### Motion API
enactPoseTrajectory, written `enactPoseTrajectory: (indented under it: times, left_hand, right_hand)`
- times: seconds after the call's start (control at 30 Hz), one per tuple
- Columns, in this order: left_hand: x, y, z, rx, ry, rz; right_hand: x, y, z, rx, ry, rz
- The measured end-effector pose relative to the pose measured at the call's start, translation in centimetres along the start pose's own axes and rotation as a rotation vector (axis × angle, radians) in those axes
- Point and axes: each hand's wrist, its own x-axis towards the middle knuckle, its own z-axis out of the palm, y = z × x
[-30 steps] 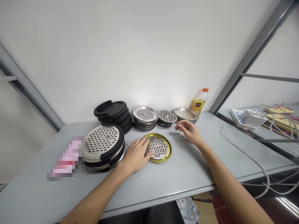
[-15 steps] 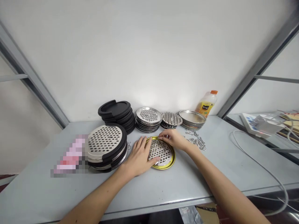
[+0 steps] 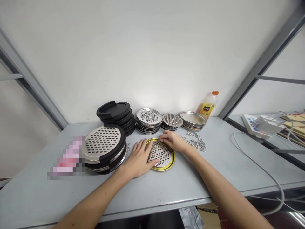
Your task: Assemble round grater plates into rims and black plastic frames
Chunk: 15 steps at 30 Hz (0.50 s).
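Note:
A round metal grater disc [image 3: 160,154] with rows of holes lies inside a yellow-rimmed round dish [image 3: 172,163] near the table's front. My left hand [image 3: 140,160] rests over the left side of the dish, fingers spread, its thumb reaching onto the disc. At the far edge of the rim, my right hand [image 3: 173,140] has its thumb and fingers pinched together; whatever sits between the fingertips is too small to make out. Loose bent-wire clips [image 3: 196,141] lie to the right of that hand. One more wire clip [image 3: 129,147] is by the left hand.
Grater discs in black holders [image 3: 103,146] are stacked at left. Behind stand black holders [image 3: 116,116], rimmed graters [image 3: 149,119], bare discs [image 3: 172,121], shallow metal dishes [image 3: 193,119] and an orange-capped bottle [image 3: 208,105]. A white cable [image 3: 257,168] crosses the right side.
The whole view has shifted slightly, so everything sits a little further left. Both hands keep nearly the same places on the dish, the right one still pinching at the far rim.

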Motion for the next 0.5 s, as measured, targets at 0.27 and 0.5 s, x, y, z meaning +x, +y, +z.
enactPoseTrajectory:
  times: [0.27,0.5]
  left_hand:
    - [-0.01,0.06,-0.25,0.008,-0.006,0.025]
    - [0.03,0.29,-0.39,0.012,-0.009,0.023]
  right_hand:
    - [0.12,-0.23,0.28,-0.115,-0.022,-0.001]
    - [-0.22,-0.56,0.99,-0.114,0.038,0.041]
